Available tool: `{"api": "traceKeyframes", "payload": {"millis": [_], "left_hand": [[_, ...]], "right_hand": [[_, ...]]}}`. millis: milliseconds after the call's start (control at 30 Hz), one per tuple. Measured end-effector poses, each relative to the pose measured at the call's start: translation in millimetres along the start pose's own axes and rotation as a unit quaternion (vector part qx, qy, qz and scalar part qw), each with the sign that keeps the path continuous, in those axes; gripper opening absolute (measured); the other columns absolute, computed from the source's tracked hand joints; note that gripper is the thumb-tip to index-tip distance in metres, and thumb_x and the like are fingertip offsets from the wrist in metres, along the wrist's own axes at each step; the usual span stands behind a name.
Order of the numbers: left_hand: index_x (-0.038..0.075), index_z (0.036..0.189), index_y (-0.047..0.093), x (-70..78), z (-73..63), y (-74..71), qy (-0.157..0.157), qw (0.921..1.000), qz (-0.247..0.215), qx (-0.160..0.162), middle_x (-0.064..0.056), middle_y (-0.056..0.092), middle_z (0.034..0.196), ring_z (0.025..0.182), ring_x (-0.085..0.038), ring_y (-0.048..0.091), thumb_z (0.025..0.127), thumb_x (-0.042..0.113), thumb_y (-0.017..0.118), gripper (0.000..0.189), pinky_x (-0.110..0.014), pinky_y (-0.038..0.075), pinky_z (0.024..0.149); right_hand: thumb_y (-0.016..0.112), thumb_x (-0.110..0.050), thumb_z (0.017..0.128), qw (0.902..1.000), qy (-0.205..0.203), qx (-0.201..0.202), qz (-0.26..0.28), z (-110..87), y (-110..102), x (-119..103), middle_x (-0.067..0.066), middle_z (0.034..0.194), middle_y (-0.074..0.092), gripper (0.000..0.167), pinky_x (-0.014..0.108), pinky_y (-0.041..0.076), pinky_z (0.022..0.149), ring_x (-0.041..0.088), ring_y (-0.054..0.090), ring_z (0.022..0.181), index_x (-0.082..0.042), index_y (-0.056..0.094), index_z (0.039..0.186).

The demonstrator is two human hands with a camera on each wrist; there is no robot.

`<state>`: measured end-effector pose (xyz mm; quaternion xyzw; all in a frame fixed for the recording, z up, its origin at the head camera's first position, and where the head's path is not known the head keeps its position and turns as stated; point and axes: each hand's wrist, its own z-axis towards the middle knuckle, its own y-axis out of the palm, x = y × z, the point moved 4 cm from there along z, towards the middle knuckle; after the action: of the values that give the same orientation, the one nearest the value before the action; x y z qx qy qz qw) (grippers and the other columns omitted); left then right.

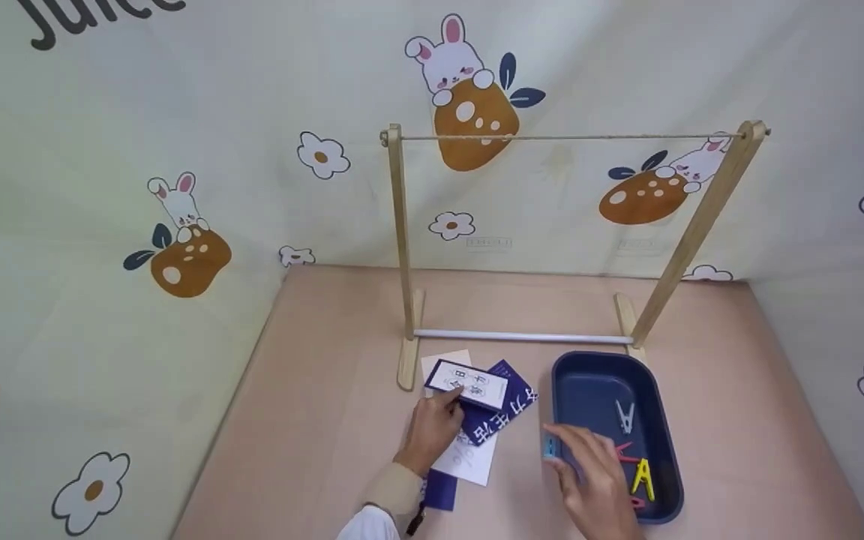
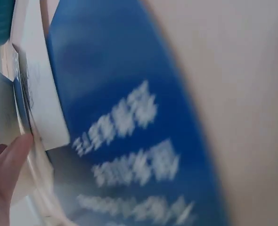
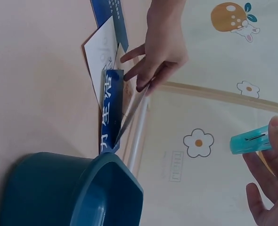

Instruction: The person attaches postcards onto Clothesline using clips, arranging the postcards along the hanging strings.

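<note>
My left hand (image 1: 432, 429) pinches a white card with a blue border and printed characters (image 1: 490, 391), lifted at a tilt over other cards in the right wrist view. Under it lie a blue card with large white characters (image 1: 511, 379), a white card (image 1: 469, 466) and a dark blue card (image 1: 441, 491). In the left wrist view a blue card with blurred white text (image 2: 125, 117) fills the middle. Near the left side of the tray, my right hand (image 1: 595, 476) holds a light blue clothespin (image 3: 249, 140) between thumb and fingers.
A dark blue tray (image 1: 604, 360) holds several clothespins, among them a grey one (image 1: 625, 418) and a yellow one (image 1: 643, 481). Behind stands a wooden frame (image 1: 400, 225) with a rope (image 1: 567, 138) across its top and a white bar (image 1: 522, 337) low down. Patterned cloth walls surround the table.
</note>
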<state>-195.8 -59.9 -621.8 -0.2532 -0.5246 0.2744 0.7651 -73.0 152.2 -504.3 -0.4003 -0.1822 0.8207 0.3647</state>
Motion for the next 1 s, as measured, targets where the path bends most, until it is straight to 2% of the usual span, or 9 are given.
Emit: {"api": "traceKeyframes", "payload": {"millis": [100, 167, 267, 400, 500, 600, 700, 867, 1000], "left_hand": [[-0.001, 0.111, 0.075, -8.9, -1.4, 3.5, -0.109, 0.9887, -0.101, -0.012, -0.014, 0.076, 0.083, 0.065, -0.009, 0.064, 0.082, 0.003, 0.067, 0.03, -0.019, 0.052, 0.056], [-0.002, 0.111, 0.074, -13.7, -2.4, 6.1, -0.174, 0.9688, -0.176, -0.002, -0.017, 0.077, 0.09, 0.073, -0.015, 0.072, 0.084, 0.007, 0.069, 0.029, -0.022, 0.058, 0.061], [-0.008, 0.113, 0.071, -19.0, -3.5, 10.2, -0.247, 0.9215, -0.299, 0.024, -0.025, 0.075, 0.098, 0.08, -0.024, 0.075, 0.087, 0.006, 0.073, 0.03, -0.031, 0.063, 0.065], [-0.019, 0.121, 0.06, -21.2, -5.0, 13.3, -0.311, 0.845, -0.432, 0.049, -0.031, 0.072, 0.103, 0.083, -0.02, 0.073, 0.086, -0.006, 0.071, 0.039, -0.036, 0.063, 0.071], [-0.023, 0.125, 0.052, -20.6, -4.9, 13.4, -0.332, 0.8025, -0.493, 0.055, -0.027, 0.071, 0.099, 0.083, -0.016, 0.071, 0.087, -0.014, 0.064, 0.042, -0.037, 0.063, 0.075], [-0.024, 0.126, 0.049, -19.5, -3.9, 11.5, -0.341, 0.7774, -0.525, 0.059, -0.016, 0.069, 0.091, 0.08, -0.014, 0.068, 0.087, -0.017, 0.059, 0.041, -0.036, 0.063, 0.075], [-0.023, 0.125, 0.051, -18.1, -1.4, 9.4, -0.346, 0.7759, -0.523, 0.071, -0.011, 0.068, 0.087, 0.077, -0.013, 0.067, 0.086, -0.018, 0.058, 0.039, -0.035, 0.063, 0.071], [-0.016, 0.119, 0.06, -17.5, 4.9, 6.6, -0.347, 0.8193, -0.45, 0.075, -0.006, 0.064, 0.083, 0.072, -0.013, 0.066, 0.082, -0.016, 0.064, 0.037, -0.033, 0.062, 0.066], [-0.012, 0.117, 0.061, -14.2, 12.8, 0.5, -0.333, 0.8432, -0.418, 0.059, -0.001, 0.055, 0.079, 0.071, -0.012, 0.061, 0.081, -0.014, 0.063, 0.036, -0.031, 0.061, 0.064]], "right_hand": [[0.087, 0.012, 0.061, 1.0, -0.006, 0.002, -0.001, -1.9, 1.1, 1.7, 0.003, 0.104, 0.074, 0.053, 0.009, 0.04, 0.091, 0.018, 0.065, 0.094, -0.007, 0.074, 0.109], [0.087, 0.011, 0.062, 1.0, -0.003, -0.001, 0.0, -3.2, 1.9, 2.6, 0.003, 0.104, 0.074, 0.052, 0.009, 0.041, 0.09, 0.017, 0.064, 0.094, -0.007, 0.074, 0.109], [0.087, 0.009, 0.063, 1.0, 0.003, -0.007, -0.001, -4.9, 3.0, 3.6, 0.001, 0.105, 0.073, 0.052, 0.007, 0.04, 0.09, 0.015, 0.063, 0.094, -0.008, 0.074, 0.11], [0.087, 0.008, 0.064, 1.0, -0.002, -0.008, 0.001, -6.2, 3.9, 4.8, 0.0, 0.105, 0.073, 0.051, 0.008, 0.041, 0.09, 0.015, 0.064, 0.093, -0.009, 0.074, 0.11], [0.087, 0.009, 0.063, 1.0, -0.004, -0.005, 0.003, -6.6, 3.8, 6.1, 0.0, 0.105, 0.073, 0.051, 0.008, 0.041, 0.09, 0.016, 0.065, 0.093, -0.008, 0.074, 0.11], [0.087, 0.011, 0.063, 1.0, -0.002, -0.006, 0.004, -6.0, 4.6, 6.2, 0.0, 0.106, 0.073, 0.053, 0.007, 0.041, 0.09, 0.016, 0.064, 0.093, -0.009, 0.074, 0.11], [0.086, 0.013, 0.062, 0.9999, 0.004, -0.009, 0.004, -5.2, 5.7, 6.0, 0.001, 0.106, 0.074, 0.054, 0.006, 0.041, 0.089, 0.016, 0.063, 0.094, -0.009, 0.074, 0.11], [0.086, 0.014, 0.062, 0.9999, -0.007, -0.014, 0.007, -0.3, 7.1, 5.2, 0.001, 0.104, 0.074, 0.053, 0.008, 0.042, 0.088, 0.016, 0.065, 0.093, -0.008, 0.074, 0.109], [0.084, 0.014, 0.064, 0.9991, -0.034, -0.017, 0.021, 9.5, 5.9, 4.4, 0.002, 0.104, 0.074, 0.05, 0.014, 0.043, 0.088, 0.016, 0.068, 0.091, -0.007, 0.074, 0.109]]}}
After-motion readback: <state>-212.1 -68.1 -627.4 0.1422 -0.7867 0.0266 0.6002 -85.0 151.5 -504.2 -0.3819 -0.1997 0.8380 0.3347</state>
